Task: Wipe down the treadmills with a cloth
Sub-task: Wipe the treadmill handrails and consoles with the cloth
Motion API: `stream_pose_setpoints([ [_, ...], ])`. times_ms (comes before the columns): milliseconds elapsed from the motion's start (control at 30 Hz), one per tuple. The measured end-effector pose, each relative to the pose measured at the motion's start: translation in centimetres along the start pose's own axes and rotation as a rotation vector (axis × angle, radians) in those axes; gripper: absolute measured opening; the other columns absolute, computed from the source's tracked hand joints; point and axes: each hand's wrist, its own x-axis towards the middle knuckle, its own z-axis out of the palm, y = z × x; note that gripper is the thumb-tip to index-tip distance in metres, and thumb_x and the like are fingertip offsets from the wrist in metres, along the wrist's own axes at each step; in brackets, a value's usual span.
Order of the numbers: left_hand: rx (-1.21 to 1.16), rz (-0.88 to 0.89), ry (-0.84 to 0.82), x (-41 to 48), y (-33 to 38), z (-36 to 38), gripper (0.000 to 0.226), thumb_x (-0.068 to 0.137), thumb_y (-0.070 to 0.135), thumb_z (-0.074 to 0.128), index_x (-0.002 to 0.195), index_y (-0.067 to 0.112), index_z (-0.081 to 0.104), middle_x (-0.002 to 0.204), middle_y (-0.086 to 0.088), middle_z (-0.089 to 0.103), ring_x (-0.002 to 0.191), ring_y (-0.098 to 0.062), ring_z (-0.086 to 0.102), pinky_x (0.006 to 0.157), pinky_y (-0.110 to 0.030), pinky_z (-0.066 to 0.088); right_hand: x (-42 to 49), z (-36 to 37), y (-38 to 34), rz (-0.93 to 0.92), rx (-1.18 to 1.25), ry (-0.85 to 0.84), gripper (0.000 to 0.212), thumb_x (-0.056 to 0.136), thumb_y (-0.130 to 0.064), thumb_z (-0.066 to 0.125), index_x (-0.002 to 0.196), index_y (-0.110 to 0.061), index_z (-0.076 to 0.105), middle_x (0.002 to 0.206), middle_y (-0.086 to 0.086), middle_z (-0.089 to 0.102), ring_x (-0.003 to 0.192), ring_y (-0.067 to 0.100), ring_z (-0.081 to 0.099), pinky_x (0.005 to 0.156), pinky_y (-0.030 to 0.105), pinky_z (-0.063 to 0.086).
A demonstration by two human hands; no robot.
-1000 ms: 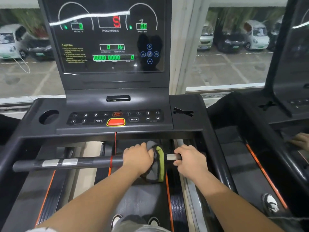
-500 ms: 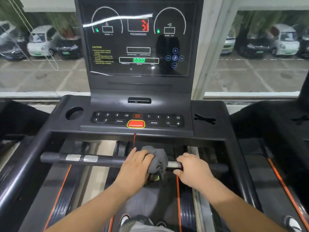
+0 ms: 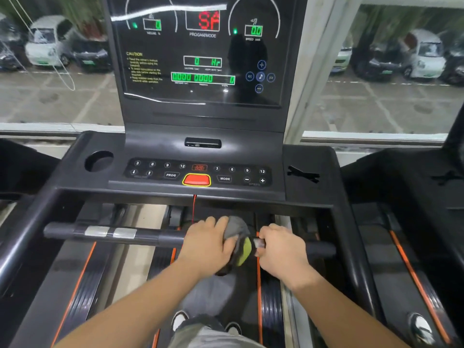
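Left hand (image 3: 208, 244) curls its fingers round the cloth (image 3: 238, 231) on the bar (image 3: 125, 233), right hand (image 3: 283, 249) grips bare bar — console (image 3: 301, 156), it seems, not yet wiped.

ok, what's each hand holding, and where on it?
Left hand grips the grey and yellow-green cloth, bunched over the black treadmill handlebar; right hand grips the handlebar itself, beside the cloth.

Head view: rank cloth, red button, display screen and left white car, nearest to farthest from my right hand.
1. cloth, just left of the right hand
2. red button, console centre
3. display screen, above console
4. left white car, outside
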Motion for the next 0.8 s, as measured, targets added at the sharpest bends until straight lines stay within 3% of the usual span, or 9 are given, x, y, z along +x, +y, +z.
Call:
stream_pose_setpoints([
  [67,0.051,0.143,0.143,-2.4,-0.8,1.6,0.067,0.089,0.060,0.054,0.139,0.016,0.052,0.123,-0.012,0.059,0.107,-0.034,0.056,0.101,-0.052,0.045,-0.1,0.1,0.1,-0.012,0.007,0.010,0.016,0.092,-0.038,0.060,0.103,-0.026,0.057,0.106,-0.008,0.054,0.107,0.017,0.052,0.077,0.033,0.045],
  [133,0.122,0.181,0.162,-2.5,-1.5,2.2,0.074,0.082,0.064,0.056,0.138,0.016,0.051,0.121,-0.015,0.056,0.106,-0.036,0.056,0.100,-0.054,0.047,0.0,-0.1,0.1,-0.018,0.022,0.008,0.016,0.092,-0.039,0.061,0.102,-0.026,0.056,0.105,-0.008,0.055,0.106,0.017,0.053,0.077,0.033,0.046],
  [300,0.245,0.202,-0.130,1.3,-1.2,-0.7,0.075,0.091,0.077,0.018,0.137,0.024,0.043,0.114,-0.008,0.058,0.102,-0.031,0.061,0.080,-0.043,0.050,0.5,-0.3,0.2,0.018,0.017,0.010,0.020,0.088,-0.040,0.065,0.104,-0.028,0.060,0.104,-0.009,0.057,0.106,0.016,0.054,0.075,0.032,0.046],
  [467,-0.151,-0.114,-0.389,5.3,-0.5,-2.8,0.060,0.103,0.063,0.023,0.134,0.022,0.054,0.132,-0.013,0.066,0.123,-0.036,0.060,0.101,-0.042,0.045,0.6,-0.5,-0.2,0.027,0.022,-0.013,0.019,0.089,-0.041,0.063,0.104,-0.030,0.058,0.104,-0.010,0.056,0.106,0.017,0.054,0.077,0.033,0.047],
  [567,-0.039,-0.125,-0.216,3.5,0.3,-1.3,0.050,0.103,0.057,0.030,0.125,0.019,0.053,0.123,-0.012,0.066,0.113,-0.037,0.062,0.093,-0.043,0.047,0.4,-0.3,-0.3,0.035,0.015,0.002,0.017,0.091,-0.037,0.061,0.106,-0.029,0.059,0.105,-0.009,0.055,0.107,0.017,0.053,0.074,0.032,0.045],
  [633,0.073,-0.027,-0.057,-0.4,0.3,0.3,0.045,0.095,0.049,0.050,0.128,0.019,0.053,0.117,-0.009,0.062,0.106,-0.034,0.060,0.092,-0.045,0.047,0.1,0.0,-0.2,0.037,0.017,0.010,0.017,0.092,-0.035,0.061,0.107,-0.028,0.059,0.105,-0.010,0.055,0.108,0.016,0.053,0.071,0.031,0.042],
  [700,0.099,0.094,0.011,-3.1,-0.4,1.2,0.067,0.075,0.039,0.073,0.135,0.016,0.052,0.124,-0.012,0.058,0.111,-0.034,0.056,0.106,-0.052,0.044,0.1,0.3,-0.2,0.033,0.026,0.018,0.020,0.093,-0.036,0.062,0.111,-0.029,0.059,0.106,-0.010,0.056,0.107,0.016,0.052,0.070,0.031,0.040],
  [733,0.090,0.129,0.036,-3.2,-1.1,1.4,0.075,0.070,0.036,0.076,0.138,0.016,0.050,0.127,-0.013,0.056,0.113,-0.035,0.055,0.111,-0.054,0.042,0.1,0.4,-0.2,0.032,0.028,0.023,0.021,0.094,-0.037,0.062,0.113,-0.028,0.059,0.107,-0.010,0.056,0.106,0.016,0.052,0.071,0.031,0.040],
  [800,0.126,0.141,-0.003,-1.9,-1.6,0.8,0.066,0.082,0.043,0.064,0.140,0.019,0.046,0.124,-0.009,0.058,0.113,-0.033,0.059,0.111,-0.049,0.041,0.2,0.5,-0.1,0.039,0.031,0.032,0.022,0.093,-0.037,0.063,0.114,-0.028,0.059,0.107,-0.009,0.055,0.106,0.016,0.051,0.071,0.032,0.040],
])
